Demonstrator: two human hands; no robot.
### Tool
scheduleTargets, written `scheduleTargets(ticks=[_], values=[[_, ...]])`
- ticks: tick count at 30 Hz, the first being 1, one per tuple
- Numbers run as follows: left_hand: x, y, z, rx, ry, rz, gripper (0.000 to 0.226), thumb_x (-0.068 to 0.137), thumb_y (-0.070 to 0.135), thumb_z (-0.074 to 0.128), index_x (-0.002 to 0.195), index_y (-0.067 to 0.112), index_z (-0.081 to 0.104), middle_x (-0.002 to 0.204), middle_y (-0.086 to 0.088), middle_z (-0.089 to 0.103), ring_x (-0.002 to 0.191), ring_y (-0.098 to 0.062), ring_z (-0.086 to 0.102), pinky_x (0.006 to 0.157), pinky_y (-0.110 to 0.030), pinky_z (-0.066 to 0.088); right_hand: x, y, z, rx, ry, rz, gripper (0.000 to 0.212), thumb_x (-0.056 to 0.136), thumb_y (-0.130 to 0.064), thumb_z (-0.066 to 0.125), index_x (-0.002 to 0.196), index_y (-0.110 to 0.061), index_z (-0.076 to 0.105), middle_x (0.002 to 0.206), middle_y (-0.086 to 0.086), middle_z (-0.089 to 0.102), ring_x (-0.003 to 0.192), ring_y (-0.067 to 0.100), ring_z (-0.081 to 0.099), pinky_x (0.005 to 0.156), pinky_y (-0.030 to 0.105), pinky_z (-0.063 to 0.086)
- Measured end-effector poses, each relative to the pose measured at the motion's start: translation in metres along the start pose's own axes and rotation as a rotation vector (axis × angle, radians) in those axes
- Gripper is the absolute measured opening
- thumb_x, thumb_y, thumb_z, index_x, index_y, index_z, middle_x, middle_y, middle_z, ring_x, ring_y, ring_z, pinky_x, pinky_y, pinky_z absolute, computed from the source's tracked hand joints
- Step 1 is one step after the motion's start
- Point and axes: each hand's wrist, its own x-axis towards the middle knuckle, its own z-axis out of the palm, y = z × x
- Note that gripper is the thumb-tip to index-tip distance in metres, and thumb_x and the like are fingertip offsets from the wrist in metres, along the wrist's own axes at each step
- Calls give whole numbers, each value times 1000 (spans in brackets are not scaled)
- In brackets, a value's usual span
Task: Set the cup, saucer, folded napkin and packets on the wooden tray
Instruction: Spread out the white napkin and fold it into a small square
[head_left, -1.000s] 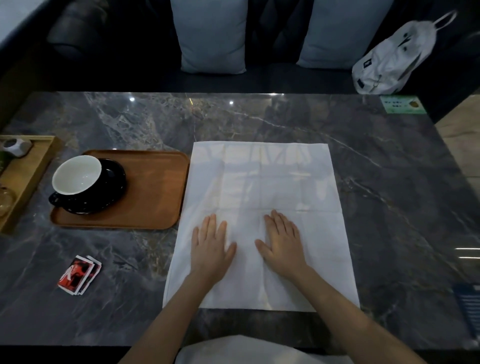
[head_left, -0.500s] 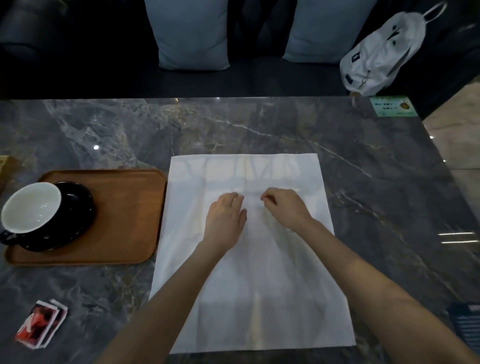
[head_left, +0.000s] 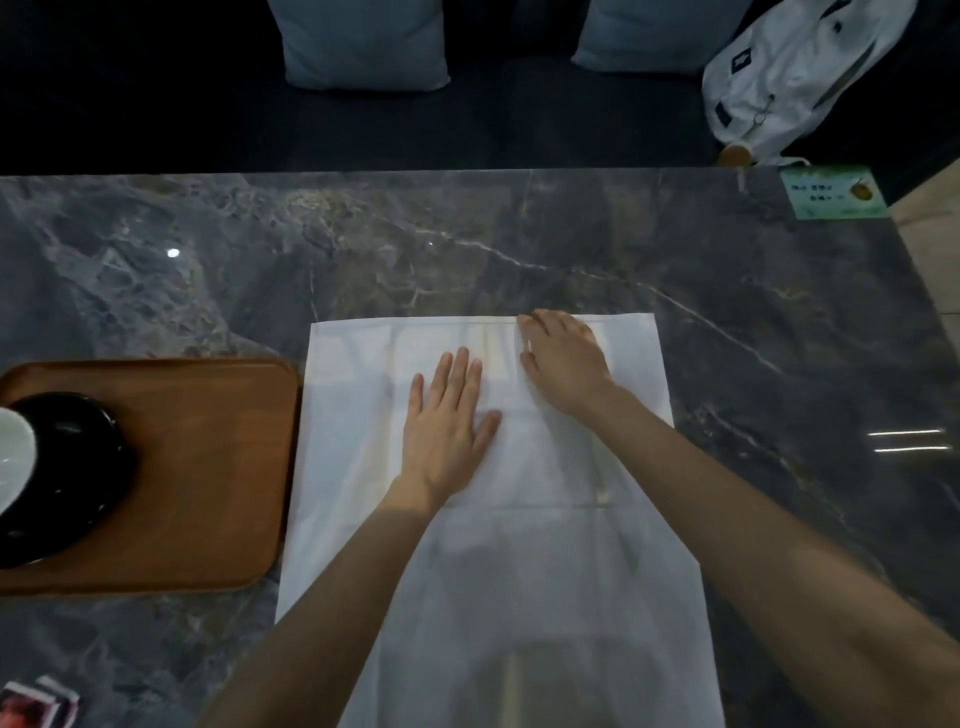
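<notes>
While the wooden tray (head_left: 197, 467) sits at the table's (head_left: 779, 364) left, a black saucer (head_left: 67, 483) is carried on it, with a white cup (head_left: 13, 462) on the saucer, cut by the frame edge. The white napkin (head_left: 519, 561) is spread on the table just beside the tray. The left hand (head_left: 447, 426) is laid flat and open on the napkin; the right hand (head_left: 563, 358) is curled at its far edge, possibly pinching it. Red packets (head_left: 31, 706) are seen at the near-left corner, off the tray.
</notes>
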Motion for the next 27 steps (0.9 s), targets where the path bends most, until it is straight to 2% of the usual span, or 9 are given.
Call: scheduleTargets(ticks=[4, 7, 11, 13, 16, 20, 22, 24, 27], values=[[0, 0, 2, -28, 24, -2, 69, 86, 53, 8, 145, 18, 11, 157, -2, 9, 143, -17, -2, 113, -39, -6, 7, 0, -2, 15, 48, 11, 48, 91, -24, 46, 137, -11, 36, 137, 12, 43, 127, 30, 36, 105, 39, 28], [0, 4, -7, -35, 11, -3, 66, 88, 50, 15, 144, 15, 20, 156, -5, 15, 144, -23, 9, 116, -44, 3, 12, -2, -7, 9, 27, -1, 37, 90, -20, 47, 127, -11, 48, 125, 12, 51, 118, 29, 40, 100, 38, 30], [19, 11, -35, -108, 97, -42, 44, 90, 29, 45, 130, 10, 44, 137, -12, 48, 129, -28, 40, 110, -45, 22, 9, -7, -9, 26, 58, -20, 21, 87, -11, 47, 102, -7, 60, 110, 13, 58, 107, 30, 47, 90, 37, 34], [30, 12, -48, -126, 196, -7, 49, 83, 19, 57, 129, 9, 45, 131, -15, 52, 123, -32, 45, 104, -47, 32, 3, -8, -9, 58, 96, -25, 17, 85, -9, 47, 95, -5, 60, 104, 14, 61, 101, 32, 52, 86, 37, 34], [43, 11, -61, -28, 149, 83, 54, 80, 15, 61, 131, 12, 43, 138, -12, 46, 132, -30, 35, 110, -47, 25, -6, -9, -12, 98, 166, -47, 12, 85, -11, 49, 90, -7, 59, 98, 13, 65, 94, 31, 56, 87, 37, 36], [43, 2, -70, 45, 114, 70, 23, 86, 15, 52, 105, 9, 61, 110, -13, 63, 115, -30, 49, 112, -40, 16, -18, -1, -18, 113, 210, -90, 10, 82, -12, 51, 86, -7, 59, 88, 11, 67, 85, 31, 58, 85, 36, 34], [36, -9, -74, -46, 145, 28, 19, 84, 12, 53, 97, 7, 65, 99, -16, 66, 102, -33, 56, 105, -39, 27, -25, 3, -22, 106, 171, -91, 10, 82, -14, 52, 86, -8, 59, 88, 10, 67, 85, 31, 58, 83, 35, 32], [27, -22, -81, -95, 159, -18, 15, 83, 10, 55, 92, 5, 66, 94, -18, 66, 94, -36, 58, 86, -39, 41, -33, 7, -28, 103, 101, -93, 11, 83, -16, 54, 88, -9, 59, 93, 10, 68, 89, 32, 58, 81, 33, 32], [9, -42, -93, -64, 174, -40, 13, 82, 11, 57, 88, 5, 66, 91, -18, 65, 91, -36, 59, 70, -41, 44, -46, 12, -37, 31, 35, -107, 13, 83, -17, 54, 92, -9, 61, 101, 11, 68, 97, 31, 59, 86, 35, 35]])
